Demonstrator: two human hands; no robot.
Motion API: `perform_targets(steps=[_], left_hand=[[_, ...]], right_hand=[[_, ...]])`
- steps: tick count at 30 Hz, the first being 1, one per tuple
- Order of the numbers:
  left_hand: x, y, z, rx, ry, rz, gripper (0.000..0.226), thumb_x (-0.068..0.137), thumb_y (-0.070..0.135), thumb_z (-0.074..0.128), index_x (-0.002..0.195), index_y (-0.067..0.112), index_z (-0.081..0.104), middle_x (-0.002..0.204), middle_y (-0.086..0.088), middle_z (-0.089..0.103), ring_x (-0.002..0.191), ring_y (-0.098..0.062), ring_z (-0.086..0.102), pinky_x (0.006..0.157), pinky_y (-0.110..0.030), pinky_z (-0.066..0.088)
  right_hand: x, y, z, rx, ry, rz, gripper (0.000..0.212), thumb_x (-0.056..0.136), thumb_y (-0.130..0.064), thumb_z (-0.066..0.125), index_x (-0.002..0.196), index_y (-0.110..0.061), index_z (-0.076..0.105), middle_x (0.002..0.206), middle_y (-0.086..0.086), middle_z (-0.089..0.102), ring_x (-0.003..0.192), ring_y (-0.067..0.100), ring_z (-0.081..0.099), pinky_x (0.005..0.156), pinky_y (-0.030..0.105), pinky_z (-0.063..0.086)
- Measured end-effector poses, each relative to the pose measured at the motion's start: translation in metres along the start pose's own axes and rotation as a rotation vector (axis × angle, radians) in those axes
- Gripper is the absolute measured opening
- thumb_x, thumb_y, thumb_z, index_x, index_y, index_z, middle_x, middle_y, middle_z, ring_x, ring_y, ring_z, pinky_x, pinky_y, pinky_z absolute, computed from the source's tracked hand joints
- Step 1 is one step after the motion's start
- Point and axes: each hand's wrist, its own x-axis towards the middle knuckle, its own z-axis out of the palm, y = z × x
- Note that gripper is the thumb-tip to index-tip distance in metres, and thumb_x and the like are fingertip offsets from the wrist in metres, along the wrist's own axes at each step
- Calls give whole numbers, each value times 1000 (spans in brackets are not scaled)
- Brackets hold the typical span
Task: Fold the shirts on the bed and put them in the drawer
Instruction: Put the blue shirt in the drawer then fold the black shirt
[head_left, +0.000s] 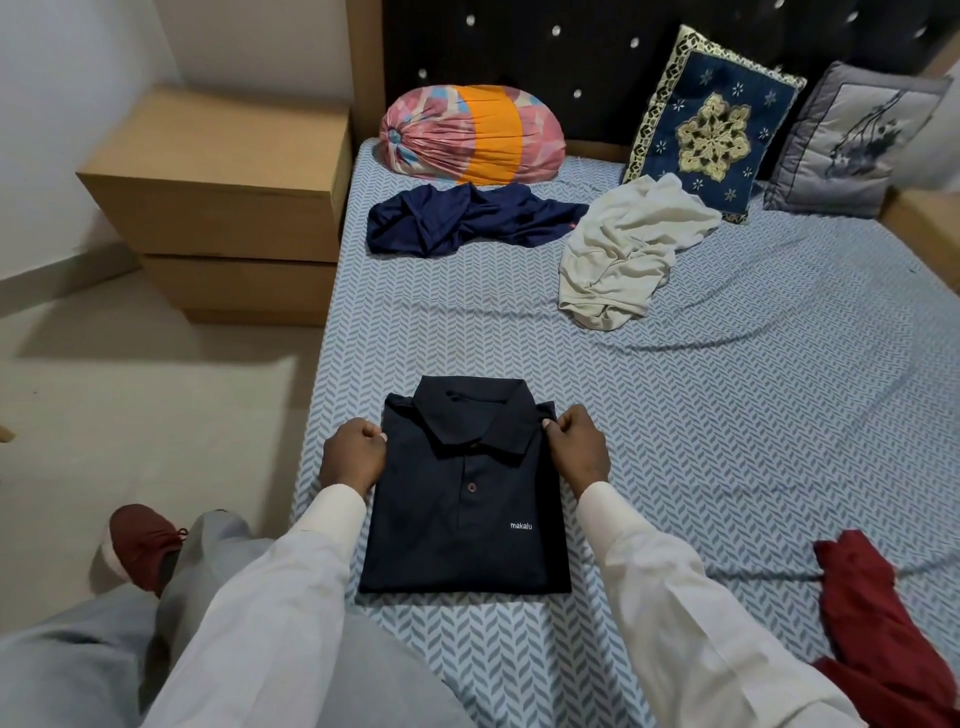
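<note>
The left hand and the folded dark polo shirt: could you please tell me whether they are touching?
Touching. The head view shows the left hand with curled fingers pinching the shoulder edge of the folded dark polo shirt.

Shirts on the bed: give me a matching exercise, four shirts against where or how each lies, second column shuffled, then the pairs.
Column one:
1. black polo shirt
2. navy shirt
3. cream shirt
4. maroon shirt

Column two:
A. crumpled in front of the blue embroidered cushion
B. folded, gripped at its shoulders by the left hand and right hand
C. crumpled at the near right edge of the bed
D. crumpled in front of the pink-and-orange bolster

Pairs: 1-B, 2-D, 3-A, 4-C.
</note>
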Motion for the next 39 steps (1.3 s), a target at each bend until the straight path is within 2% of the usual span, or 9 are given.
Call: perform_targets(steps=[7, 14, 21, 25, 31, 33, 35, 37, 39], left_hand=[[-7, 4, -1, 26, 14, 14, 10, 89, 19, 52, 96, 23, 59, 105, -4, 66, 96, -30, 61, 87, -40, 50], [-13, -1, 8, 417, -38, 474, 50, 99, 33, 45, 149, 32, 38, 121, -4, 42, 106, -27, 52, 83, -42, 50], [0, 11, 2, 637, -261, 256, 61, 100, 46, 34, 156, 39, 10, 146, -13, 30, 121, -37, 50, 97, -45, 45], [-27, 7, 1, 561, -217, 170, 62, 98, 45, 42, 152, 24, 20, 145, -16, 31, 123, -41, 46, 99, -49, 43], [-85, -19, -8, 354, -280, 44, 56, 92, 43, 61, 129, 10, 35, 133, -20, 47, 118, -40, 53, 96, -42, 45], [-94, -27, -17, 310, -369, -8, 56, 88, 36, 69, 125, 10, 36, 124, -16, 55, 110, -36, 60, 90, -40, 50], [-104, -34, -23, 201, -473, -116, 46, 88, 21, 69, 121, 10, 38, 113, -19, 62, 82, -33, 69, 78, -49, 59], [-115, -36, -26, 115, -534, -197, 36, 89, 10, 65, 117, 7, 43, 100, -24, 65, 61, -28, 66, 69, -51, 60], [-120, -35, -29, 208, -516, -151, 31, 87, 11, 63, 115, 5, 50, 100, -19, 67, 69, -25, 67, 67, -40, 59]], right_hand=[[-2, -1, 6, -103, -27, 10, 16, 94, -31, 49, 102, -20, 42, 86, 3, 62, 81, 29, 59, 71, 36, 41], [7, 1, 9, -147, -40, -192, 21, 94, -24, 51, 113, -32, 55, 114, 0, 53, 107, 24, 55, 78, 36, 39], [2, -3, 9, -236, -182, -162, 32, 100, -33, 40, 131, -29, 49, 131, 7, 44, 123, 33, 47, 98, 49, 43], [-18, 1, -1, -72, -236, -50, 59, 100, -37, 47, 153, -21, 25, 147, 15, 36, 132, 38, 45, 107, 46, 38], [-78, 37, -17, 81, -352, 99, 52, 82, -52, 71, 111, -17, 47, 103, -3, 63, 98, 21, 63, 83, 35, 52], [-93, 44, -21, 170, -409, 133, 46, 79, -39, 78, 107, -14, 52, 97, 1, 67, 87, 17, 67, 69, 30, 55], [-104, 50, -22, 225, -519, 154, 26, 86, -15, 75, 106, -4, 63, 86, 5, 70, 70, 11, 69, 54, 20, 51], [-111, 57, -23, 198, -607, 150, 25, 86, -9, 73, 109, 1, 70, 87, 7, 75, 70, 12, 71, 57, 19, 53], [-115, 61, -25, 155, -622, 131, 27, 83, -15, 77, 107, -3, 73, 90, 6, 77, 76, 15, 72, 61, 21, 53]])
